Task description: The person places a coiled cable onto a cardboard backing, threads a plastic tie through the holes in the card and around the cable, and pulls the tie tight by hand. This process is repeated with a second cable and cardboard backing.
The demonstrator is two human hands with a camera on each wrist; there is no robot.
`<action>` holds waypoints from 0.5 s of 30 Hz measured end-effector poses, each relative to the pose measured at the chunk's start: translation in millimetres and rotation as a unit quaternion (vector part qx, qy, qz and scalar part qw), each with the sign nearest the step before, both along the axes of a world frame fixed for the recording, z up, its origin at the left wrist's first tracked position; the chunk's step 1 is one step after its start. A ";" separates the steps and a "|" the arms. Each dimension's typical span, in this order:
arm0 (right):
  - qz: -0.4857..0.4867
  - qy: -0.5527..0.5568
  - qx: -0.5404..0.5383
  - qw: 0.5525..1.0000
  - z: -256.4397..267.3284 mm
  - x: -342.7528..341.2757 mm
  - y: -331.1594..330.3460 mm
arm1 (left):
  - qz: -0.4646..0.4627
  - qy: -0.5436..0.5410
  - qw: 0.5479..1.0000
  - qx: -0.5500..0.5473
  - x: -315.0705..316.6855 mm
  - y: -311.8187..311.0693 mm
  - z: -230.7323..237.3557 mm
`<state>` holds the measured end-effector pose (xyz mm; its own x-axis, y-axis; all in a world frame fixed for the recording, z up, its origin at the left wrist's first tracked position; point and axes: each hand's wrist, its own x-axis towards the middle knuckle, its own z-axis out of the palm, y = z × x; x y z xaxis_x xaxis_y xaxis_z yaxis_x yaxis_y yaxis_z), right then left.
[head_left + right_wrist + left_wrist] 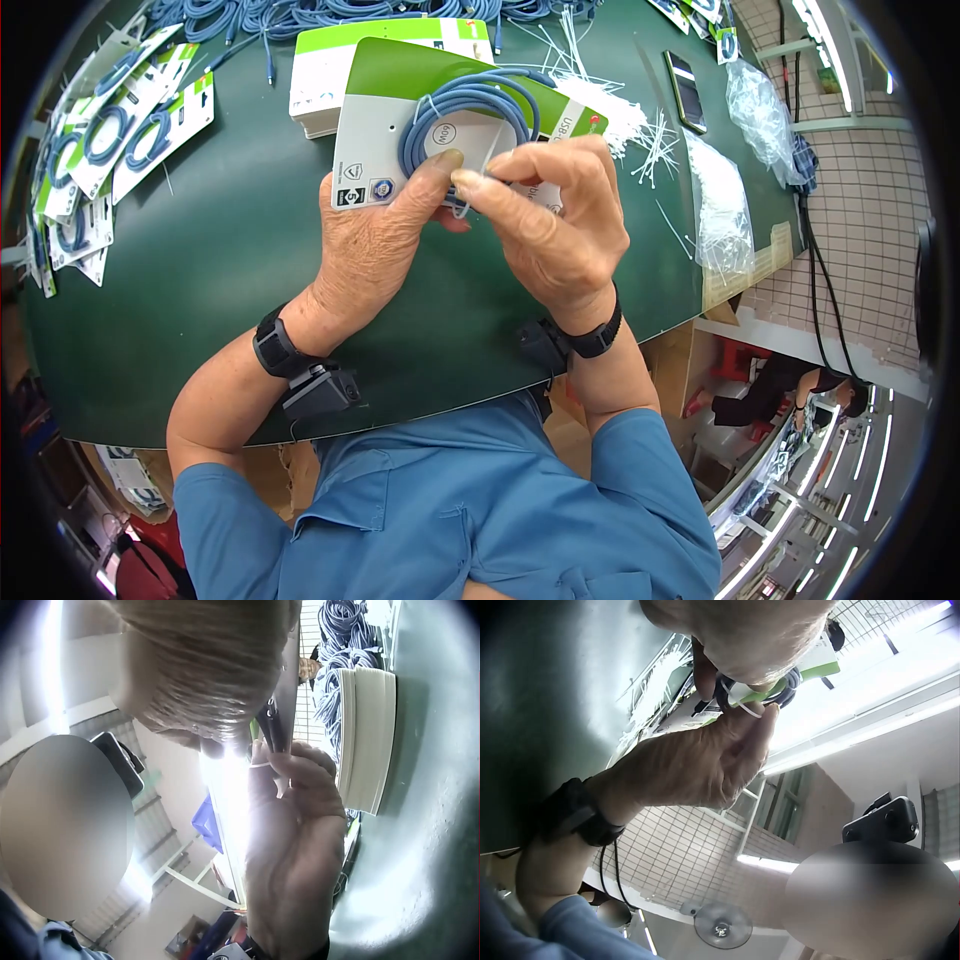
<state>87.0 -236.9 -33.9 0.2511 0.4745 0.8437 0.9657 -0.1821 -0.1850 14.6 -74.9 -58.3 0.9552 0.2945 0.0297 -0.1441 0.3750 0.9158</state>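
In the head view a green and white card (362,140) carries a coiled blue cable (412,150) on its face. My left hand (372,235) grips the card's lower edge, its thumb on the coil. My right hand (565,215) pinches a thin white tie (491,150) between thumb and forefinger at the coil's lower side. The left wrist view shows the white tie (744,703) looped near the cable, beside the right hand (697,761). In the right wrist view the left hand (296,840) holds the card from below, and the right hand (210,667) is close above.
Behind the held card stands a stack of cards (318,75). Finished-looking carded cables (150,140) lie at the left, loose blue cables (290,20) along the back. White ties (615,120), a phone (685,92) and a clear bag of ties (718,205) are at the right.
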 end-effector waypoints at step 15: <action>0.008 -0.017 0.001 1.000 -0.6 -12.9 -9.5 | 0.038 -0.063 0.996 0.048 0.4 1.9 6.5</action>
<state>74.1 -246.4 -34.5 0.2138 0.4772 0.8524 0.9744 -0.1665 -0.1512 15.0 -73.0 -51.8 0.9171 0.3558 0.1801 -0.2853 0.2700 0.9196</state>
